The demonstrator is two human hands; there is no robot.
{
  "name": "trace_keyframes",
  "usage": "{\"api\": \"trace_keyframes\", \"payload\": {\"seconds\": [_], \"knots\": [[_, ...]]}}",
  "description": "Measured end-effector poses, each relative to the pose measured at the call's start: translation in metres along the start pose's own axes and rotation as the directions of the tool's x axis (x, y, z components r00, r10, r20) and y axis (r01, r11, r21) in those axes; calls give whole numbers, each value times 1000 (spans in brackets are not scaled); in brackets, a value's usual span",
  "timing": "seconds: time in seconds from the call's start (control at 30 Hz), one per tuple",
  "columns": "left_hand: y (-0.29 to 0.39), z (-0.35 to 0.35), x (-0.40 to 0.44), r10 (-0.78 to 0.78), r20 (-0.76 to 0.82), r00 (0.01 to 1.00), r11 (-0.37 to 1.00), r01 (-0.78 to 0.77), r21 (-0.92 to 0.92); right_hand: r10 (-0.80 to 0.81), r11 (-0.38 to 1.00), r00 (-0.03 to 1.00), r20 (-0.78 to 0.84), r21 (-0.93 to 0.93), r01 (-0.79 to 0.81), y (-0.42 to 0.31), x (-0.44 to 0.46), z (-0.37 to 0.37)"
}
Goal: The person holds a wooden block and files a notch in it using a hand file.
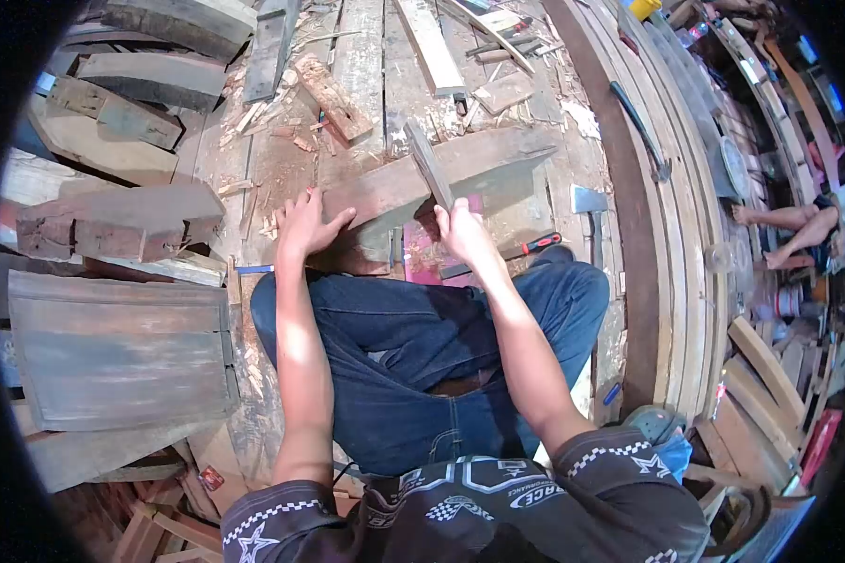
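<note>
- The left hand is at the left end of a curved board; its thumb is spread away from the fingers, and I cannot tell whether they grip the wood.
- The right hand has its fingers closed around the near end of a narrow flat bar, which slants across the middle of the board.
- The curved board lies on the far side of the person's crossed legs, above the plank floor, its right end farther off than its left.
- Near the right hand are a pink sheet and a red-and-black handle.
- A hatchet lies to the right, beside long beams.
- Farther off, a short block and a pale plank lie among wood shavings.
- Curved timbers are stacked at far left.
</note>
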State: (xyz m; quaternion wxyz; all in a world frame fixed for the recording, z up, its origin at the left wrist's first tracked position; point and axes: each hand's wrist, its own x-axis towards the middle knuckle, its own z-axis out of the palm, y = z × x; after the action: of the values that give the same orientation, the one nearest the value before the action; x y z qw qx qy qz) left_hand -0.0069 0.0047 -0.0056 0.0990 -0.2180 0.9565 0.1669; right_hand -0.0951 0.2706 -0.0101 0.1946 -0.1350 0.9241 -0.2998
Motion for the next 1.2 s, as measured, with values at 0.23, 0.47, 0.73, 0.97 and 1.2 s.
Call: {"api": "trace_keyframes", "payload": {"seconds": [0.23, 0.47, 0.73, 0.97, 1.2], "knots": [[0, -2, -1, -1, -29, 1000, 1000, 1, 1, 6, 992, 1000, 14, 124, -8, 36, -76, 7], [-2, 2, 0, 14, -34, 999, 1000, -14, -3, 220, 724, 973, 73, 656, -214, 49, -85, -43], [-4, 7, 1, 25, -69, 997, 1000, -25, -5, 193, 740, 981, -29, 661, -126, 81, -71, -45], [-7, 9, 6, 37, -22, 999, 996, -38, -78, 85, 936, 987, -137, 351, -32, 83, -68, -40], [-5, 7, 3, 19, -25, 1000, 999, -20, -43, 118, 957, 991, -66, 274, -95, 74, -69, -44]]}}
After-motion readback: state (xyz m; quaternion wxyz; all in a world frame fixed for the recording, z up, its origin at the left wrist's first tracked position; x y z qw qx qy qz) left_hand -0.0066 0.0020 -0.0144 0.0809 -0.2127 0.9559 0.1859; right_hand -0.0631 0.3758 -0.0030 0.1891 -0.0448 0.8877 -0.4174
